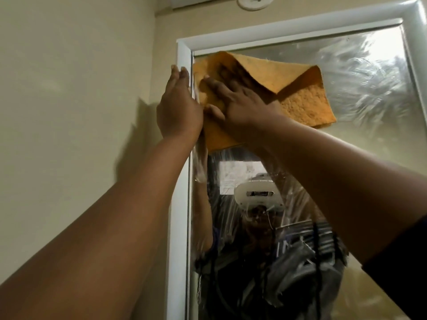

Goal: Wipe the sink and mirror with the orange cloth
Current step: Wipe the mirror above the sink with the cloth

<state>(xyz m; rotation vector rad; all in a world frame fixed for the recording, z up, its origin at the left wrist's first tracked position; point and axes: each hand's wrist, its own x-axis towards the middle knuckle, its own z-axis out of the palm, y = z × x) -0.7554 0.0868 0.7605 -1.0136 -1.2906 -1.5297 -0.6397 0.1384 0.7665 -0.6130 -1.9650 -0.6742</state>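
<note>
The orange cloth (305, 100) is spread flat against the upper left part of the mirror (360, 158), with its top right corner folded down. My right hand (240, 100) presses on the cloth with fingers spread flat. My left hand (178, 105) is raised beside it, fingers together, resting along the mirror's white frame (182, 181) at the cloth's left edge. The glass shows wet streaks. The sink is out of view.
A beige wall (69, 112) lies left of the mirror. A round white fitting (254, 2) sits on the ceiling above the frame. The mirror reflects a person with a head-worn camera.
</note>
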